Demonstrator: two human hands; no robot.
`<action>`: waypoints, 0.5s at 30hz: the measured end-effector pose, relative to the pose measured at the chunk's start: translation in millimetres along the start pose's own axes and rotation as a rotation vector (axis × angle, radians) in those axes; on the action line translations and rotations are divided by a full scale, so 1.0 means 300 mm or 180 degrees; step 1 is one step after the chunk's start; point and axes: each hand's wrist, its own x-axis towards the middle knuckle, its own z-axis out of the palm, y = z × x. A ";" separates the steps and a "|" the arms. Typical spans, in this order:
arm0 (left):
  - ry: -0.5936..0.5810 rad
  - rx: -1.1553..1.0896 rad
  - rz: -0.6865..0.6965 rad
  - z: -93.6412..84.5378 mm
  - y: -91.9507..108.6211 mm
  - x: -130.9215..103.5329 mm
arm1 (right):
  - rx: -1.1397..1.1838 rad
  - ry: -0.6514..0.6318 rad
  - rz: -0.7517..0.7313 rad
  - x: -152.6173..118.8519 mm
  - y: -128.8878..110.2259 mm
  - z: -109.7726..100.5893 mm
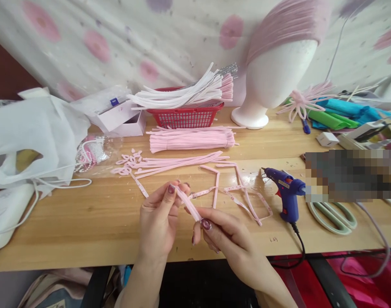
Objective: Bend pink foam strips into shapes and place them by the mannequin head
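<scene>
Between my two hands runs a pink pipe cleaner [189, 204], folded into parallel strands. My left hand [159, 214] pinches its upper end between thumb and fingers. At the lower end, my right hand [224, 229] grips it with the thumb pressed on top. Behind my hands a pink measuring tape [201, 192] lies in loops on the table. Bent pink pipe cleaners [216, 188] rest beside and across the tape. Further back are loose straight pink pipe cleaners [182, 162], with small looped pink pieces [127, 164] at their left end.
A blue glue gun [287, 188] stands to the right, its cord running off the front edge, near green-handled scissors [332, 218]. Behind are a pink pipe cleaner bundle [192, 140], a red basket [185, 117] and a white mannequin head [275, 77]. White bags [31, 132] occupy the left.
</scene>
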 end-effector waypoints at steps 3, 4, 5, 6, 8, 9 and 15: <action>0.0032 0.0033 0.0065 0.007 -0.007 -0.006 | -0.0124 0.0087 0.0159 0.001 -0.010 0.012; 0.0050 0.0041 0.0069 0.009 -0.008 -0.009 | -0.0165 0.0144 0.0184 0.002 -0.011 0.018; 0.0082 0.0047 0.0071 0.012 -0.008 -0.012 | -0.0210 0.0218 0.0173 0.003 -0.011 0.025; 0.0124 0.0055 0.0077 0.015 -0.008 -0.016 | -0.0269 0.0304 0.0121 0.006 -0.009 0.032; 0.0213 0.0074 0.0069 0.019 -0.007 -0.022 | -0.0489 0.0538 -0.0075 0.011 -0.002 0.044; 0.0246 0.0082 0.0058 0.020 -0.006 -0.025 | -0.0629 0.0641 -0.0194 0.014 0.001 0.049; -0.0170 0.0218 -0.0342 0.009 -0.003 -0.040 | -0.0900 0.0872 -0.0550 0.018 0.003 0.048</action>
